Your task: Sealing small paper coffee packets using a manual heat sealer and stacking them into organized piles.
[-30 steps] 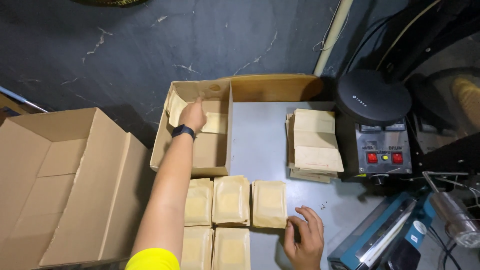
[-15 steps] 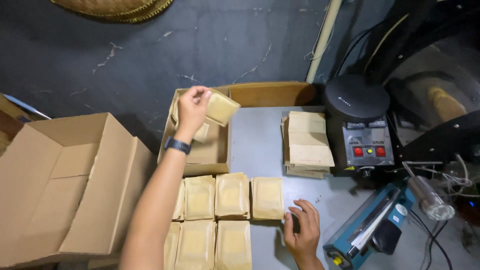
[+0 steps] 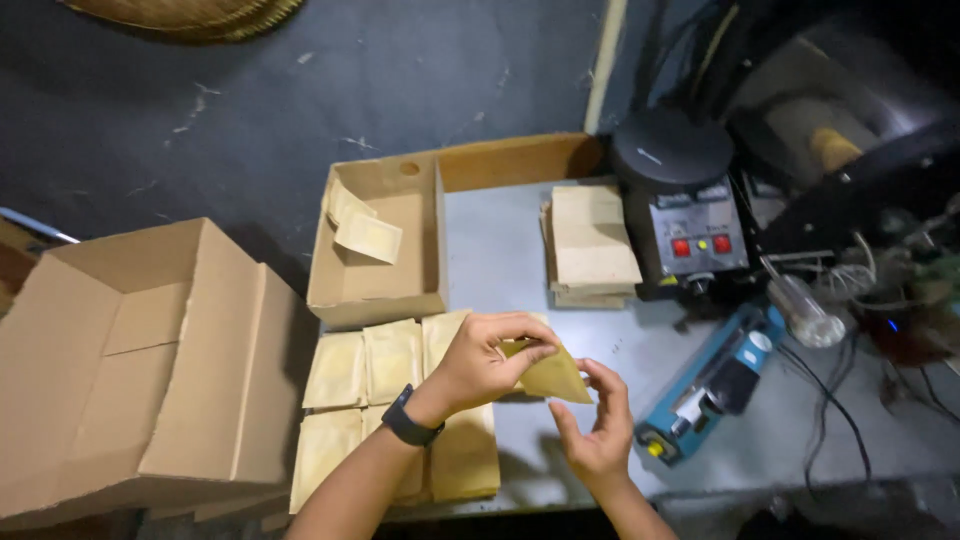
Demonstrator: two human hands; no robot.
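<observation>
Two cardboard boxes sit at the left: a large open carton (image 3: 130, 360) off the table edge, and a shallow tray box (image 3: 380, 250) on the table (image 3: 500, 250), with a few loose pouches (image 3: 365, 232) inside. Rows of filled tan pouches (image 3: 365, 370) lie flat on the table in front of the tray box.

One second ago the left hand (image 3: 480, 362) reached into the tray box while the right hand (image 3: 598, 430) rested flat on the table. Half a second ago the left hand lifted a pouch clear. Now that pouch (image 3: 548, 375) is held above the table front, over the near end of the rows. The left hand pinches its upper edge; the right hand's fingers (image 3: 610, 385) touch its lower right corner, thumb and fingers partly spread. One pouch has therefore moved from box to both hands.

Further right stand a stack of flat bags (image 3: 592, 245), a black machine (image 3: 685, 205) with red buttons, and a blue sealer (image 3: 715, 385).
</observation>
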